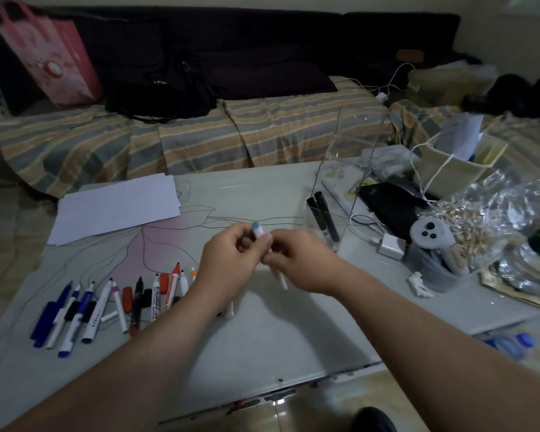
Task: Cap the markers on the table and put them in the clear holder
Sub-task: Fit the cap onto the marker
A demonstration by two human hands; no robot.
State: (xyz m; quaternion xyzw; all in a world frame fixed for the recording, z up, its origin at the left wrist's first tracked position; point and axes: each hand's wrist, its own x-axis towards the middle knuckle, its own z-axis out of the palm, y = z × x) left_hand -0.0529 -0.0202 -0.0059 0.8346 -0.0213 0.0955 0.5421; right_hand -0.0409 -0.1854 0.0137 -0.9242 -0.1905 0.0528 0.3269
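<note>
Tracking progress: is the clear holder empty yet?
Not empty: the clear holder stands upright with two black markers leaning inside.

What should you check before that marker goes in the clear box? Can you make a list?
1. Marker held firmly: ok, the right hand grips its white barrel.
2. Cap on straight: cannot tell, the left hand pinches the blue-tipped cap at the marker's end, and motion blur hides the joint.
3. Clear holder upright and open on top: ok.
4. Room inside the holder: ok, only two black markers stand in it.
5. Path to the holder: ok, nothing lies between the hands and it.
6. Other markers finished: not ok, many lie uncapped on the table.
</note>
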